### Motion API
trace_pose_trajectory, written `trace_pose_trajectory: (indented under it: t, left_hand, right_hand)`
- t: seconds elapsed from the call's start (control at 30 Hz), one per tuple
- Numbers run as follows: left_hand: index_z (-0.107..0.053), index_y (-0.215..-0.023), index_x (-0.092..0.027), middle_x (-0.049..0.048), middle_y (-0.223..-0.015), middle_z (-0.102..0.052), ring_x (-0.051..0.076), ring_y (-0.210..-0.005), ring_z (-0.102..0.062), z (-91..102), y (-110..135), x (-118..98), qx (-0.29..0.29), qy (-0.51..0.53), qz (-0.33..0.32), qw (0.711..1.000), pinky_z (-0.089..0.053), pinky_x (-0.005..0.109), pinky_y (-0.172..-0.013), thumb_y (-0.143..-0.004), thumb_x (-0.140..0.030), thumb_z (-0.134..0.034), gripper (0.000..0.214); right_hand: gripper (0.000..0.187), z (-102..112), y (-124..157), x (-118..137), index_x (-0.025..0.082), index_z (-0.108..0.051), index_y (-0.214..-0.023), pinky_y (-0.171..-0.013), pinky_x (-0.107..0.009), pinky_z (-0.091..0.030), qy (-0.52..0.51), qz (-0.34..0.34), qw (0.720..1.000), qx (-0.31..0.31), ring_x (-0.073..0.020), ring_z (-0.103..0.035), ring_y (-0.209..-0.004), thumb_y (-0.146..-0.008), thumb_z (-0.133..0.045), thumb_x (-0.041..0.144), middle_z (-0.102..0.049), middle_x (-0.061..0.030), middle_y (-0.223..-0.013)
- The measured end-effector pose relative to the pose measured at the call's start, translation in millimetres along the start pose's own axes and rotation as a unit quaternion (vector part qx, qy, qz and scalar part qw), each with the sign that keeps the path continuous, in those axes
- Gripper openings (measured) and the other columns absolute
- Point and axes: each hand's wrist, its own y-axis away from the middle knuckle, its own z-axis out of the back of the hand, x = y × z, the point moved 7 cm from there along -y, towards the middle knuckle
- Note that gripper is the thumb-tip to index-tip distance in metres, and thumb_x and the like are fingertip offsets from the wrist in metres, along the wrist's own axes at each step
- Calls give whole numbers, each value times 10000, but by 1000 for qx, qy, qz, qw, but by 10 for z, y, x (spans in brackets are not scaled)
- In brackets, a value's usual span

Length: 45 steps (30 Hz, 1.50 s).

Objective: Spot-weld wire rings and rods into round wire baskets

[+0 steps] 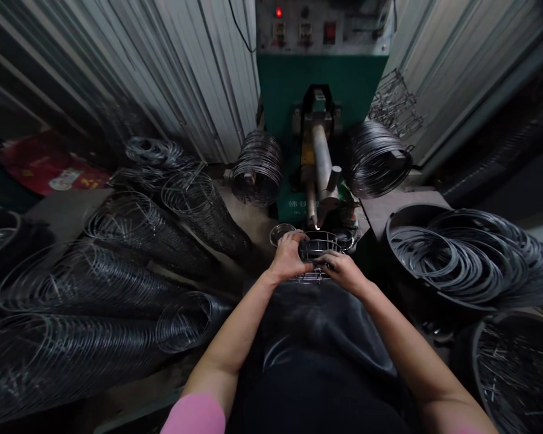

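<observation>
In front of the green machine (276, 84), both bare forearms (238, 328) reach forward and converge. The left hand (287, 259), with arched fingers and thumb, is gripping the left side of the round wire frame (326, 242), while the right hand (341, 269) grips its near right side, though its darkened fingertips are difficult to see exactly. The frame is just below the machine's glowing tip (317, 228).

your only view looks out from your head, forward and steeply down past your forearms (238, 331), with both hands (286, 259) near the middle. it is close and wide: your dark clothing (317, 386) fills the bottom, the green machine (278, 90) faces you at the top, and wire coils (90, 337) stretch toward the left edge.
</observation>
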Motion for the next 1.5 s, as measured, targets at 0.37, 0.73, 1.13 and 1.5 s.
trace_pose_trajectory:
  t: [0.37,0.73,1.13,1.5]
  left_hand:
    - [-534,-972,-211,38,-1011,-573,235,-984,-531,47,-327,74,15,13,35,999,-454,351,-862,-464,-286,-754,559]
    - [-541,-973,-220,51,-1011,-583,272,-1007,-521,72,-404,58,-23,-41,92,995,-433,395,-842,-483,-286,-750,537]
    - [-543,-1003,-214,74,-1052,-575,285,-1034,-507,20,-541,221,-40,-39,126,990,-413,418,-865,-465,-320,-774,595]
    - [-524,-1010,-196,98,-1072,-553,317,-1078,-478,46,-704,290,-37,-35,153,987,-374,478,-890,-512,-375,-770,583]
  right_hand:
    - [171,156,-299,-153,198,-669,-903,-717,-281,-495,4,-23,1000,-9,-171,-636,-796,-821,-520,183,-664,-63,-865]
    - [211,153,-313,-251,210,-655,-936,-773,-307,-485,41,-71,995,-56,-195,-624,-887,-826,-484,156,-659,-71,-963]
    - [300,16,779,-787,175,-550,-1002,-711,-345,-508,-171,-305,903,-248,-193,-609,-797,-812,-436,378,-645,-85,-902]
    - [241,-311,1681,-1118,246,-516,-836,-534,-307,-522,-361,-403,750,-382,-163,-609,-620,-686,-599,416,-634,-13,-749]
